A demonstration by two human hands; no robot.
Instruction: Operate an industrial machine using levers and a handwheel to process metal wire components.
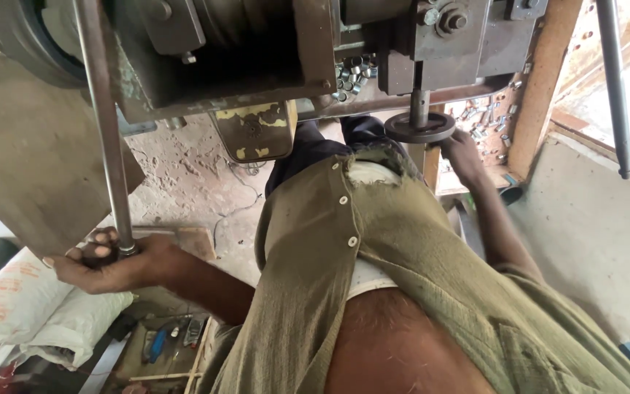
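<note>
Olive shirt (417, 241) nearest; a person works a metal press.
Left hand (107, 263) clenches the stiff, heavy steel lever (103, 131) at its lower end; right hand (464, 157) rests beside the round die plate (420, 128), its finger state unclear.

left hand (107, 263) clenched in a fist, arm bent; right hand (464, 153) stretched forward, fingers curled.

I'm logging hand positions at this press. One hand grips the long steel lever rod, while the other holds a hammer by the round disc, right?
No hammer: in the head view the right hand rests empty beside the round disc. The left hand grips the lever rod as you said.
</note>
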